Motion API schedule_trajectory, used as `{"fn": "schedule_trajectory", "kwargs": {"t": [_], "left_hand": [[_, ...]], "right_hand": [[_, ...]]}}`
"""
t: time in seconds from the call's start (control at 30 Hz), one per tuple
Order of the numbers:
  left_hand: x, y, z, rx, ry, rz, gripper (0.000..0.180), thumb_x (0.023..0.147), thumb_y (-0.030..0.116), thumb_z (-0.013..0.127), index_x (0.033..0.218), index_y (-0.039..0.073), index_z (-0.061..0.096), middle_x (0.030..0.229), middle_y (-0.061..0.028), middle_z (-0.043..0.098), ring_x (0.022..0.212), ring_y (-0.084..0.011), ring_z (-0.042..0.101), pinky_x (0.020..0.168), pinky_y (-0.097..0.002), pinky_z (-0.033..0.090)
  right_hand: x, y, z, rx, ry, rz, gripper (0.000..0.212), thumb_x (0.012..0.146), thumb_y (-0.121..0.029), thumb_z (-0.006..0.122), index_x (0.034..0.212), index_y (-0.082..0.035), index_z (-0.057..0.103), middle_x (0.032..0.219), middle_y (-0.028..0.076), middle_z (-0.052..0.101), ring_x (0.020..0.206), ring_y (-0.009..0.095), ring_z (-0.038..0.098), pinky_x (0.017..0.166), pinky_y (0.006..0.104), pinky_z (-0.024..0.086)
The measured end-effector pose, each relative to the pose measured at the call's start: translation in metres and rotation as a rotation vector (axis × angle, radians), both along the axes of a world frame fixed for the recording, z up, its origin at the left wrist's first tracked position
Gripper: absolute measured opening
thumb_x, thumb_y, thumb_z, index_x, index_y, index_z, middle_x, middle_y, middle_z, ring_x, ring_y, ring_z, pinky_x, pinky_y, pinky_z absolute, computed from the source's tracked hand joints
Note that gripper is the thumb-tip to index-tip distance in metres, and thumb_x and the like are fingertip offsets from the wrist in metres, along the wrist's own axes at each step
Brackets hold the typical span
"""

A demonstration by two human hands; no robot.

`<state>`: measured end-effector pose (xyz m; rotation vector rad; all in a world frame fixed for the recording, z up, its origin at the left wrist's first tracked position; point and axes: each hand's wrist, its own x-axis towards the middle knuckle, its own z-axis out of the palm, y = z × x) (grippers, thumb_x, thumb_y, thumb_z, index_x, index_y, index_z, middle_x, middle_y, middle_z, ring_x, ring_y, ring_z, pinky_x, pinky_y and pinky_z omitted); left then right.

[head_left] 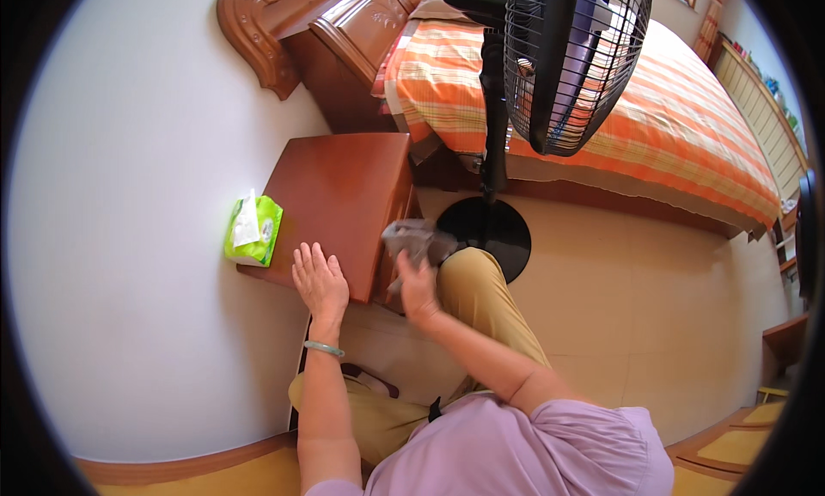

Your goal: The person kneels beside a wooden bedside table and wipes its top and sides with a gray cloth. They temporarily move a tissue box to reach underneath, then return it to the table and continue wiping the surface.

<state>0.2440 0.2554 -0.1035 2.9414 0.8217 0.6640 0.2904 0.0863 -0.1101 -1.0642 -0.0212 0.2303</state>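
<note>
A reddish-brown wooden nightstand (335,182) stands in front of me against the wall. My left hand (322,281) lies flat on its near edge, fingers stretched out, a pale green bangle on the wrist. At the nightstand's right side, my right hand (417,290) is closed on a crumpled grey cloth (411,236); both are somewhat blurred by motion. The cloth is beside the nightstand's front face, close above my knee. On the left edge of the top sits a bright green tissue pack (255,229) with a white tissue sticking out.
A black standing fan (576,66) rises beyond my right knee on a round base (507,234). Behind it is a bed with an orange checked cover (670,143) and a carved wooden headboard (344,40). The white wall (129,238) runs along the left; tan floor (619,298) lies to the right.
</note>
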Motion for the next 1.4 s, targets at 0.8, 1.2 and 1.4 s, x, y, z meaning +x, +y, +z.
{"fn": "schedule_trajectory", "kwargs": {"t": [0.8, 1.2, 1.4], "left_hand": [[0.009, -0.001, 0.004, 0.117, -0.014, 0.005, 0.044, 0.096, 0.026, 0.052, 0.134, 0.004, 0.050, 0.147, -0.0170, 0.044, 0.140, -0.0351, 0.035, 0.115, -0.0514, 0.025], [0.022, -0.012, 0.007, 0.088, -0.047, -0.014, 0.045, 0.096, 0.026, 0.052, 0.135, 0.005, 0.050, 0.147, -0.0157, 0.044, 0.140, -0.0342, 0.035, 0.114, -0.0513, 0.025], [0.013, -0.007, 0.008, 0.078, -0.028, 0.032, 0.045, 0.097, 0.028, 0.052, 0.135, 0.005, 0.051, 0.148, -0.0152, 0.044, 0.141, -0.0338, 0.034, 0.115, -0.0508, 0.025]], "right_hand": [[0.158, 0.115, -0.096, 0.305, -0.039, -0.063, 0.071, 0.104, -0.052, 0.041, 0.142, 0.008, 0.041, 0.146, 0.014, 0.045, 0.133, 0.024, 0.042, 0.112, 0.0334, 0.030], [0.248, 0.101, -0.137, 0.154, -0.005, 0.015, 0.082, 0.100, -0.064, 0.034, 0.141, 0.006, 0.047, 0.143, 0.013, 0.051, 0.130, 0.024, 0.047, 0.111, 0.0299, 0.033], [0.121, 0.098, -0.154, 0.119, 0.236, 0.088, 0.092, 0.095, -0.071, 0.037, 0.138, 0.009, 0.047, 0.144, 0.017, 0.049, 0.133, 0.025, 0.044, 0.112, 0.0338, 0.030]]}}
